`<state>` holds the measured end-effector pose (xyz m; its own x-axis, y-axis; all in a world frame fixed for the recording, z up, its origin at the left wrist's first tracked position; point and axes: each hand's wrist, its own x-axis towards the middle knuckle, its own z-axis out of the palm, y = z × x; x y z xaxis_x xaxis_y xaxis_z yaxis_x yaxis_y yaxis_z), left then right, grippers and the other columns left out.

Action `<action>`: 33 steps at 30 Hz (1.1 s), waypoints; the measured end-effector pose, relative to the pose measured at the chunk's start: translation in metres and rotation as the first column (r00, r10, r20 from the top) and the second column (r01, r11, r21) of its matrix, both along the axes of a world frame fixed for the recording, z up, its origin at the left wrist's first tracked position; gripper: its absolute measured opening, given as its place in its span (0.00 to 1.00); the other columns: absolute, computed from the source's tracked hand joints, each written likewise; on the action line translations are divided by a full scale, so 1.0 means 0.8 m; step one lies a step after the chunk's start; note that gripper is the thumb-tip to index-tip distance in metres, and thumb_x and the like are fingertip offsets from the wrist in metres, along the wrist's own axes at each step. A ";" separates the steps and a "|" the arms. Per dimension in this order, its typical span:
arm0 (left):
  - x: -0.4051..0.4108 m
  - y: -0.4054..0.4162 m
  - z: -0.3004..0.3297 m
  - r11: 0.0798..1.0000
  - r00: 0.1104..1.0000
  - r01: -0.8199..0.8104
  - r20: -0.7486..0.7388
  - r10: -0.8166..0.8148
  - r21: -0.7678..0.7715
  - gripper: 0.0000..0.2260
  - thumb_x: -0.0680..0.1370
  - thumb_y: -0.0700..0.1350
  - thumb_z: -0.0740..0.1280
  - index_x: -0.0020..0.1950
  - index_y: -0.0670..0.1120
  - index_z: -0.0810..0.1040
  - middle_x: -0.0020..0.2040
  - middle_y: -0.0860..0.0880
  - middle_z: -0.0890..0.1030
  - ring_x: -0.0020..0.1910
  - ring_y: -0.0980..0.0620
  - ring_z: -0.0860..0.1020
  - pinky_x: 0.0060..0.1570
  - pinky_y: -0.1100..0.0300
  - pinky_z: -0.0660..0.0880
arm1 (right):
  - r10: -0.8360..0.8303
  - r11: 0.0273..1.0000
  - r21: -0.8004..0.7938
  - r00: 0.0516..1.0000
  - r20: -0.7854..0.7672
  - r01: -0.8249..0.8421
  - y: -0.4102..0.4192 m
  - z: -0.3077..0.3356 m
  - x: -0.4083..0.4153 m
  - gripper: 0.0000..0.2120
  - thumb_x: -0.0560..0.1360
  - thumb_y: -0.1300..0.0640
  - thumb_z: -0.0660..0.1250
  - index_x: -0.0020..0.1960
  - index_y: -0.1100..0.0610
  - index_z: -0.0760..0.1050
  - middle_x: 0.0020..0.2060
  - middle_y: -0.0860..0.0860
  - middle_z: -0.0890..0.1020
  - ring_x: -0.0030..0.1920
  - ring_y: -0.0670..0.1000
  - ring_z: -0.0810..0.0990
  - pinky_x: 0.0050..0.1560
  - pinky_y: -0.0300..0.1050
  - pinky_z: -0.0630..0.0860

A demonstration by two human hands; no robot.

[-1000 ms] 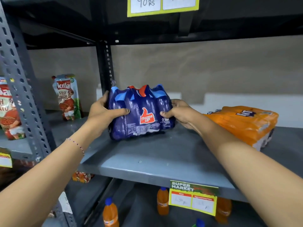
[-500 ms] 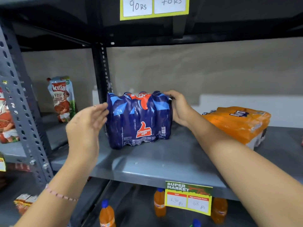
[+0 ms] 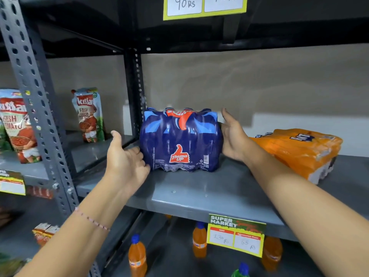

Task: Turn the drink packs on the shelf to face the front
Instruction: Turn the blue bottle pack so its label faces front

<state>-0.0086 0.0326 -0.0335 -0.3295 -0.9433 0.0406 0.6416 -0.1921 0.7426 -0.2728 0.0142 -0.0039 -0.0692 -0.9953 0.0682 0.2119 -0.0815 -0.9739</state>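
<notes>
A blue Thums Up drink pack stands upright on the grey shelf, logo facing the front, as a person's left hand and right hand, both with fingers spread, press flat against its sides; an orange drink pack lies on its side nearby
</notes>
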 end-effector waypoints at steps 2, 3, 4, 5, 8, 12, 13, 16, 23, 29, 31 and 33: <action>0.000 -0.017 0.006 1.000 1.000 -0.002 -0.010 0.002 0.015 0.48 0.72 0.75 0.50 0.76 0.37 0.63 0.71 0.37 0.73 0.68 0.39 0.73 0.70 0.42 0.65 | 0.019 0.999 0.041 0.998 -0.065 -0.016 0.008 -0.006 -0.002 0.40 0.75 0.26 0.51 0.68 0.56 0.77 0.59 0.55 0.85 0.55 0.54 0.85 0.59 0.52 0.79; -0.001 -0.023 0.008 1.000 1.000 -0.009 -0.005 0.009 0.027 0.49 0.72 0.75 0.50 0.77 0.37 0.61 0.72 0.37 0.72 0.70 0.39 0.72 0.70 0.41 0.65 | 0.030 0.998 0.055 0.995 -0.091 -0.025 0.013 -0.009 -0.001 0.40 0.76 0.26 0.49 0.68 0.55 0.78 0.56 0.54 0.86 0.51 0.52 0.86 0.52 0.48 0.80; -0.004 -0.029 0.012 0.999 1.000 -0.016 0.001 0.016 0.034 0.50 0.71 0.76 0.49 0.77 0.37 0.59 0.73 0.36 0.70 0.71 0.38 0.70 0.70 0.41 0.64 | 0.043 0.997 0.060 0.994 -0.098 -0.037 0.019 -0.012 0.001 0.39 0.76 0.27 0.48 0.68 0.53 0.78 0.57 0.53 0.86 0.52 0.52 0.85 0.49 0.47 0.79; -0.009 -0.034 0.015 0.999 1.000 -0.023 0.014 0.023 0.037 0.50 0.71 0.76 0.49 0.77 0.36 0.58 0.74 0.36 0.69 0.73 0.38 0.68 0.70 0.41 0.64 | 0.052 0.997 0.060 0.995 -0.088 -0.047 0.024 -0.015 0.004 0.38 0.77 0.28 0.48 0.68 0.52 0.78 0.59 0.53 0.85 0.56 0.53 0.85 0.51 0.48 0.79; -0.025 -0.047 0.025 0.999 0.994 -0.046 0.099 0.043 0.028 0.50 0.71 0.76 0.46 0.77 0.37 0.61 0.74 0.40 0.69 0.74 0.41 0.66 0.69 0.43 0.63 | 0.105 0.993 0.070 0.990 -0.096 -0.098 0.037 -0.021 0.010 0.34 0.78 0.30 0.50 0.69 0.51 0.78 0.61 0.52 0.84 0.61 0.54 0.82 0.60 0.52 0.77; -0.036 -0.068 0.030 0.998 0.983 0.065 0.172 -0.066 0.012 0.53 0.68 0.79 0.44 0.76 0.39 0.65 0.74 0.39 0.70 0.71 0.42 0.70 0.57 0.43 0.72 | 0.094 0.993 0.081 0.985 -0.147 -0.082 0.049 -0.029 0.008 0.26 0.78 0.33 0.58 0.60 0.52 0.80 0.51 0.53 0.84 0.48 0.53 0.83 0.52 0.51 0.80; -0.038 -0.071 0.030 0.995 0.980 0.101 0.174 -0.100 0.006 0.54 0.67 0.79 0.44 0.75 0.39 0.65 0.73 0.38 0.71 0.70 0.43 0.71 0.54 0.43 0.73 | 0.102 0.992 0.083 0.984 -0.144 -0.091 0.049 -0.033 0.007 0.23 0.78 0.35 0.60 0.57 0.51 0.80 0.48 0.53 0.84 0.47 0.53 0.83 0.51 0.51 0.81; -0.038 -0.063 0.030 0.985 0.964 0.162 0.221 -0.146 -0.056 0.52 0.69 0.79 0.45 0.75 0.39 0.67 0.72 0.40 0.73 0.69 0.44 0.72 0.56 0.47 0.72 | 0.088 0.993 0.088 0.989 -0.118 -0.078 0.045 -0.039 0.009 0.23 0.78 0.34 0.59 0.54 0.52 0.79 0.44 0.53 0.84 0.44 0.53 0.83 0.46 0.50 0.81; -0.038 0.022 -0.009 0.893 0.860 0.117 0.494 0.128 -0.434 0.33 0.66 0.57 0.78 0.69 0.50 0.73 0.59 0.53 0.85 0.58 0.55 0.82 0.61 0.54 0.73 | -0.084 0.991 0.106 0.996 0.001 0.084 -0.015 -0.008 0.017 0.39 0.76 0.29 0.54 0.69 0.60 0.73 0.61 0.60 0.82 0.59 0.62 0.82 0.60 0.55 0.78; -0.046 0.033 -0.025 0.779 0.652 0.019 0.599 0.466 -0.627 0.37 0.61 0.44 0.83 0.61 0.64 0.69 0.53 0.64 0.81 0.49 0.70 0.80 0.47 0.71 0.77 | -0.090 0.988 0.132 0.991 0.099 0.077 -0.040 0.000 0.040 0.36 0.77 0.29 0.51 0.55 0.58 0.81 0.41 0.57 0.88 0.46 0.59 0.85 0.46 0.52 0.79; -0.033 0.025 -0.020 0.793 0.628 0.076 0.647 0.433 -0.605 0.38 0.61 0.44 0.83 0.66 0.57 0.71 0.56 0.59 0.83 0.52 0.65 0.82 0.53 0.64 0.79 | -0.108 0.988 0.119 0.992 0.064 0.100 -0.047 0.000 0.045 0.37 0.77 0.28 0.51 0.58 0.58 0.80 0.46 0.58 0.88 0.50 0.60 0.85 0.51 0.54 0.80; -0.013 0.017 -0.013 0.822 0.645 0.147 0.683 0.342 -0.550 0.37 0.62 0.41 0.82 0.68 0.52 0.72 0.57 0.54 0.85 0.54 0.57 0.83 0.56 0.58 0.80 | -0.115 0.988 0.106 0.993 0.014 0.112 -0.051 -0.002 0.043 0.40 0.75 0.27 0.51 0.60 0.60 0.80 0.54 0.59 0.86 0.55 0.61 0.84 0.58 0.56 0.79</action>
